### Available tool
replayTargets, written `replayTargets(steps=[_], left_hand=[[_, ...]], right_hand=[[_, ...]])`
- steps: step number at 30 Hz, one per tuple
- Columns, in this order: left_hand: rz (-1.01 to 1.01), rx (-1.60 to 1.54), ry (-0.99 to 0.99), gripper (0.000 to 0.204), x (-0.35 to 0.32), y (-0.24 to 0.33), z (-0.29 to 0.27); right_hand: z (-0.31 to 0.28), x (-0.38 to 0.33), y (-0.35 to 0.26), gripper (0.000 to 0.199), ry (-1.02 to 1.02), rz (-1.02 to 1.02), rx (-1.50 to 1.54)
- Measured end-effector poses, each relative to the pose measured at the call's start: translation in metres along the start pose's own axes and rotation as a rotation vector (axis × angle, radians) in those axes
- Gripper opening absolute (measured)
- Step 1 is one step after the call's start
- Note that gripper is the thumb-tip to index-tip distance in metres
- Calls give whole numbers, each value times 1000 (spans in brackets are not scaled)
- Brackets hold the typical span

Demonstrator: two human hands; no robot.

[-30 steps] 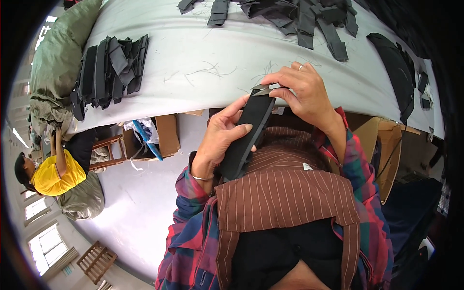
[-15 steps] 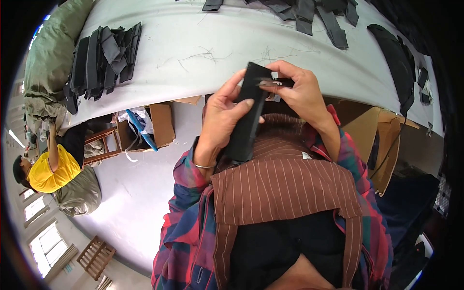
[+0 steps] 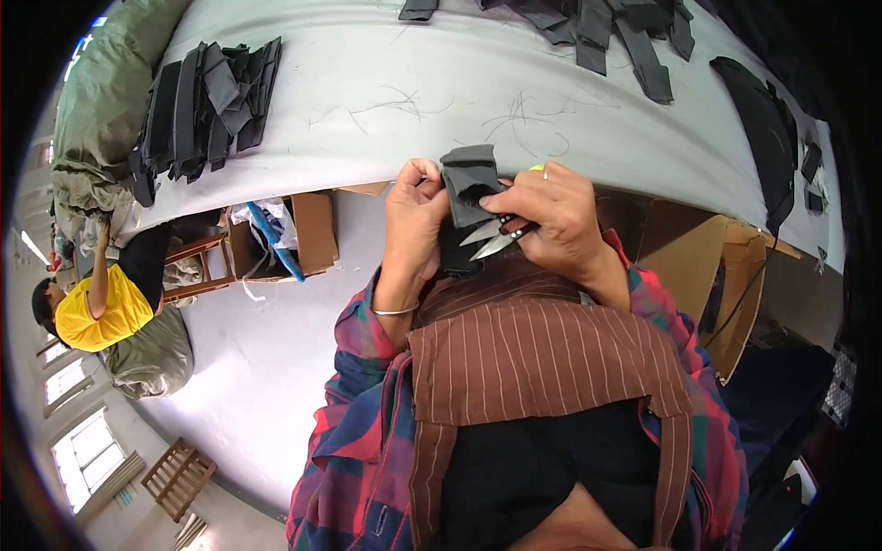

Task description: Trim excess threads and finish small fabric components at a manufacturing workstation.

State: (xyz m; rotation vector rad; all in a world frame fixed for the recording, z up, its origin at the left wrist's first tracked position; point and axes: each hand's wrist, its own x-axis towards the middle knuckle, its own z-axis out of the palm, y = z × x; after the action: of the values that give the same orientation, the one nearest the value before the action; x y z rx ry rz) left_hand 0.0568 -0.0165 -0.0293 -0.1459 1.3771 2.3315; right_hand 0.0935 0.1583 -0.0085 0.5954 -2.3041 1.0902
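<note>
A black fabric strip point(image 3: 470, 188) is held in front of me at the table's near edge, its upper end folded over. My left hand point(image 3: 413, 216) is closed on the strip's left side, fingers bent. My right hand point(image 3: 558, 216) pinches the strip's right edge between thumb and finger. The same hand also holds a small pair of scissors point(image 3: 494, 242) in its palm, blades parted and pointing left, just in front of the strip. Behind the right fingers shows a bit of yellow that I cannot make out. The strip's lower end hangs dark against the apron.
Black strips lie in a pile point(image 3: 204, 106) on the white-covered table point(image 3: 322, 138), with more strips point(image 3: 634, 46) at the far side. Loose threads point(image 3: 395, 106) lie between. Cardboard boxes point(image 3: 317, 234) stand below. At left, a person in yellow point(image 3: 106, 308) is near green cloth.
The strip, long and flat before, is now folded at its top. My right hand has turned, so the scissors point down-left, and its thumb has come onto the strip.
</note>
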Motion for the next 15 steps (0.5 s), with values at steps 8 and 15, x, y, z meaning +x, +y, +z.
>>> replayTargets(steps=[8,15], left_hand=[[-158,-18,-30,20,-2,20,11],[-127,-167,-14,24,3,22,15]], right_hand=[[-4,6,7,27,-35,61,-18],[-12,17,3,26,-51,381,490]])
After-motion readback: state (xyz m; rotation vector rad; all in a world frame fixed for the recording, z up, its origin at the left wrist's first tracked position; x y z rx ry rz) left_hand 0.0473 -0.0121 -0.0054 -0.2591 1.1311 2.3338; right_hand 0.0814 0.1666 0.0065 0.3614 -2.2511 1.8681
